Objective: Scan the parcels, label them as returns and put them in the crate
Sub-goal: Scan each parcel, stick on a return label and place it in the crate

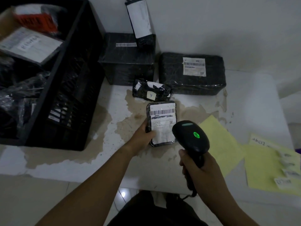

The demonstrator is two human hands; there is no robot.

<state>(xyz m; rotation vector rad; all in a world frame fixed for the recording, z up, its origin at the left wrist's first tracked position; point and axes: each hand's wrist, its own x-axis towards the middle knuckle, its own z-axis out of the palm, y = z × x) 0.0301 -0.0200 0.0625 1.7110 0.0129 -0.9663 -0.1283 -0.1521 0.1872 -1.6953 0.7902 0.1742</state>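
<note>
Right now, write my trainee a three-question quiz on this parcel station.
1. True or false: the right hand grips the scanner, and its green light is on.
2. The left hand holds the labelled parcel by: A) its left edge, B) its far end, C) its right edge.
3. Fill in: the black crate stands on the person's ___ side.

Key: 1 true; 2 A; 3 left.

1 head-worn wide-angle camera looks forward and steeply down, close above the table (101, 167).
</note>
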